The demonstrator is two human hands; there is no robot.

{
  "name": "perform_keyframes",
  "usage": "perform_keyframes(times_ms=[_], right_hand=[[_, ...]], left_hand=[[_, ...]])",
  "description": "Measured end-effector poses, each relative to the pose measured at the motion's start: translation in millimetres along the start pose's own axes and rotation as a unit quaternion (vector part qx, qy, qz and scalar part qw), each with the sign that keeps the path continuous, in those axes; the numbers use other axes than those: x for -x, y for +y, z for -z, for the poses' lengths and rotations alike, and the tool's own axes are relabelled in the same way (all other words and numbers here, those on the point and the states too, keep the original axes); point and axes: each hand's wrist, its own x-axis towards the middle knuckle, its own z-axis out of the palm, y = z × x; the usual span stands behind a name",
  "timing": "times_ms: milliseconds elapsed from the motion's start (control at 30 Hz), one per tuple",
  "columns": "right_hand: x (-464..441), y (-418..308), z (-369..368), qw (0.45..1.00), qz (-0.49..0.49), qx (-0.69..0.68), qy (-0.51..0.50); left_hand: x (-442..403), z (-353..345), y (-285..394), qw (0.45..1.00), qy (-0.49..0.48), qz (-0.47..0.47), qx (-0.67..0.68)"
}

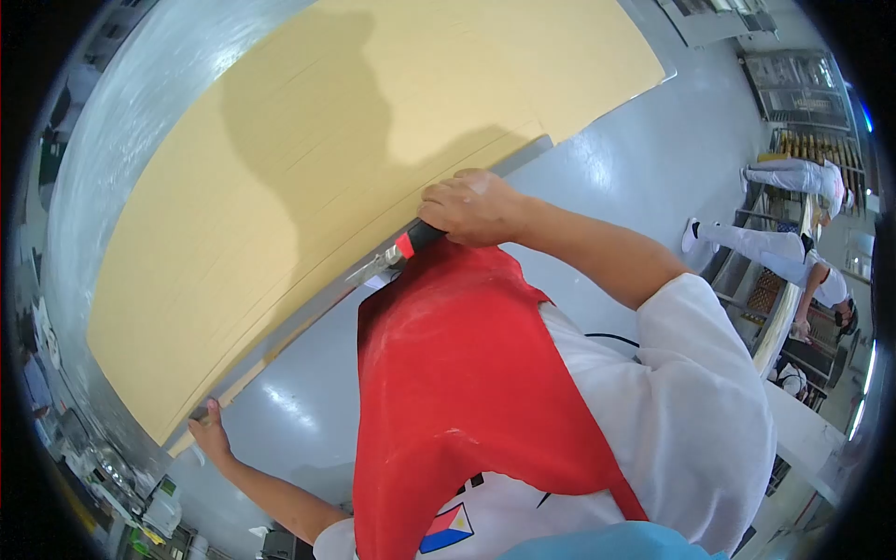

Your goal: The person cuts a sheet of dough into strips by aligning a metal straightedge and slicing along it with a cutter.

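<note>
Along the yellow sheet's near edge, the right hand wraps around a black-and-red-handled tool; the left hand curls at one corner, its grip unclear.

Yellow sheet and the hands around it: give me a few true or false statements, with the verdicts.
1. The right hand grips a black handle. True.
2. The apron is blue. False: it is red.
3. A shadow falls across the yellow sheet. True.
4. The left hand lies on the middle of the sheet. False: it is by the sheet's edge, at the picture's lower left.
</note>
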Motion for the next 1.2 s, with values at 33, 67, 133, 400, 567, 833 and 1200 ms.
perform_keyframes(times_ms=[33, 67, 133, 400, 567, 833, 1200], right_hand=[[0, 1, 0, 1.000, 0.007, 0.000, 0.009], [1, 1, 1, 1.000, 0.006, 0.001, 0.011], [0, -1, 2, 1.000, 0.015, 0.018, 0.011], [-5, 11, 5, 1.000, 0.005, 0.011, 0.003], [-8, 4, 11, 1.000, 0.003, 0.013, -0.008], [-4, 16, 11, 1.000, 0.017, -0.014, 0.003], [-9, 18, 23, 0.995, 0.000, -0.075, -0.072]], left_hand=[[1, -1, 0, 1.000, 0.001, -0.002, 0.001], [3, -3, -2, 1.000, 0.022, -0.015, 0.006], [5, -4, -3, 0.999, 0.043, -0.030, 0.012], [1, -4, 8, 0.998, 0.026, -0.035, 0.036], [0, 1, 1, 0.998, 0.001, -0.029, 0.053], [-1, -7, 3, 0.996, 0.067, -0.007, -0.059], [9, -7, 69, 0.997, -0.083, -0.004, 0.002]])
